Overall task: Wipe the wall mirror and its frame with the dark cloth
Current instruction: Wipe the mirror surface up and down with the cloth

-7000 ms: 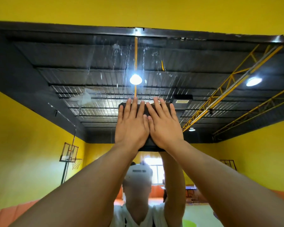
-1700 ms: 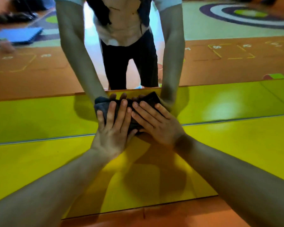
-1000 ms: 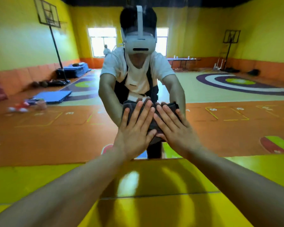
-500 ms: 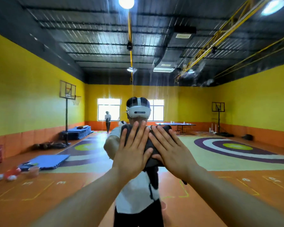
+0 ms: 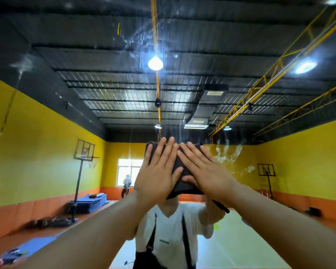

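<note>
The wall mirror (image 5: 260, 94) fills the whole view and reflects a yellow-walled hall with a dark ceiling. A folded dark cloth (image 5: 182, 183) lies flat against the glass at head height. My left hand (image 5: 156, 172) and my right hand (image 5: 204, 170) press it side by side with straight, spread fingers. The cloth hides the reflected head of the person; a white shirt shows below it. Smears and a handprint (image 5: 228, 154) mark the glass just right of the cloth. The mirror's frame is out of view.
Streaks and water marks (image 5: 136, 35) run down the glass above my hands. The reflection shows basketball hoops, blue mats, an orange floor and a distant person by a window.
Both hands have slid the cloth upward on the glass from the bottom edge to head height, and my view has tilted up from the floor reflection to the ceiling.
</note>
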The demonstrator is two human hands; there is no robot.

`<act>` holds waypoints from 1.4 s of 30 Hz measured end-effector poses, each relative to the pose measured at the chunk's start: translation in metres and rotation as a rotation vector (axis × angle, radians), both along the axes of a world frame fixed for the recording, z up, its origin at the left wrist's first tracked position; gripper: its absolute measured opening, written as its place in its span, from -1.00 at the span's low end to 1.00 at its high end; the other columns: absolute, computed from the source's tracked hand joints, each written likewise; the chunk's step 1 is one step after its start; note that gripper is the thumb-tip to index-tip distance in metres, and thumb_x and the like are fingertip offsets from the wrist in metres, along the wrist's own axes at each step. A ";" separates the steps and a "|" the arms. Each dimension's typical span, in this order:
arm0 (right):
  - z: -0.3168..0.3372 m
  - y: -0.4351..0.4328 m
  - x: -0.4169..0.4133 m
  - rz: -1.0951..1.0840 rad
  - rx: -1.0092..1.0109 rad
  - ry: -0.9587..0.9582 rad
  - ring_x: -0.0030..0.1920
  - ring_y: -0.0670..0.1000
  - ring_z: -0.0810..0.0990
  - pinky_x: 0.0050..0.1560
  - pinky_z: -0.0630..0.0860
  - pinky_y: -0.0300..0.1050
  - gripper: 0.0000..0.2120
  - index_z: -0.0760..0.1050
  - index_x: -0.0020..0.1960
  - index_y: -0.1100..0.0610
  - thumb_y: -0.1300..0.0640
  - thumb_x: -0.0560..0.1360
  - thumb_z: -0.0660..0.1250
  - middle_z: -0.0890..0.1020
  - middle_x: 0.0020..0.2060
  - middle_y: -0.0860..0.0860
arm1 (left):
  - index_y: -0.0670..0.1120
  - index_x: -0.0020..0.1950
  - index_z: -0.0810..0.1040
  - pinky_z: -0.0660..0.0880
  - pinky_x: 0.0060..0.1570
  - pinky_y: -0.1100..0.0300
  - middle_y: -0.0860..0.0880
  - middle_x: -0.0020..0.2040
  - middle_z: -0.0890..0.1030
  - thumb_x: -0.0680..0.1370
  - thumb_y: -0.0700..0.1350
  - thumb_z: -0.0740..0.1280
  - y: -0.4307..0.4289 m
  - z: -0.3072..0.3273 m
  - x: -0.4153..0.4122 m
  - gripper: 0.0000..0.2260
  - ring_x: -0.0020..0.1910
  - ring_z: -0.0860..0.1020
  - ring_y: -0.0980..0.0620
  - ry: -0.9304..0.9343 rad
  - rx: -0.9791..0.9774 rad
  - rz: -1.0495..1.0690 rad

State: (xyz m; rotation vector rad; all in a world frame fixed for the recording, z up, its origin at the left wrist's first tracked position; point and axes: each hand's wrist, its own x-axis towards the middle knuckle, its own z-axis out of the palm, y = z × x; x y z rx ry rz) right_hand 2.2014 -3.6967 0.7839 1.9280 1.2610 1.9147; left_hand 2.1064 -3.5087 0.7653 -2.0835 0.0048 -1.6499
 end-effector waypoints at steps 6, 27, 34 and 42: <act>0.092 -0.002 0.004 -0.006 0.020 -0.025 0.61 0.08 0.14 0.60 -0.10 0.00 -0.30 0.18 0.63 0.15 -0.27 0.65 -0.04 0.16 0.61 0.08 | -0.12 0.67 0.17 0.03 0.60 -0.20 -0.08 0.69 0.11 0.71 0.18 -0.10 -0.001 0.092 0.008 -0.39 0.68 0.02 -0.08 -0.059 0.014 -0.021; 0.205 0.039 -0.052 0.197 0.436 0.552 0.65 0.00 -0.27 0.60 -0.34 0.00 -0.43 -0.18 0.69 0.08 -0.09 0.75 -0.15 -0.15 0.68 0.03 | -0.06 0.69 -0.11 -0.27 0.62 -0.01 -0.02 0.70 -0.14 0.76 0.03 -0.17 -0.024 0.226 -0.008 -0.50 0.66 -0.26 0.05 -0.025 -0.267 -0.205; 0.188 0.051 -0.031 0.125 0.523 0.250 0.66 0.00 -0.22 0.64 -0.27 0.07 -0.47 -0.04 0.69 -0.02 -0.11 0.75 -0.19 -0.06 0.68 0.01 | -0.02 0.70 -0.01 -0.19 0.64 -0.07 -0.01 0.71 -0.04 0.69 0.08 -0.21 -0.023 0.211 0.007 -0.44 0.68 -0.17 0.01 -0.168 -0.246 -0.125; 0.193 0.043 -0.018 0.156 0.484 0.207 0.66 -0.02 -0.17 0.64 -0.26 0.06 -0.47 0.02 0.69 0.01 -0.10 0.75 -0.17 0.02 0.68 -0.01 | -0.01 0.70 -0.05 -0.20 0.63 -0.10 0.00 0.71 -0.08 0.66 0.10 -0.25 -0.033 0.212 0.014 -0.41 0.67 -0.19 0.00 -0.173 -0.252 -0.067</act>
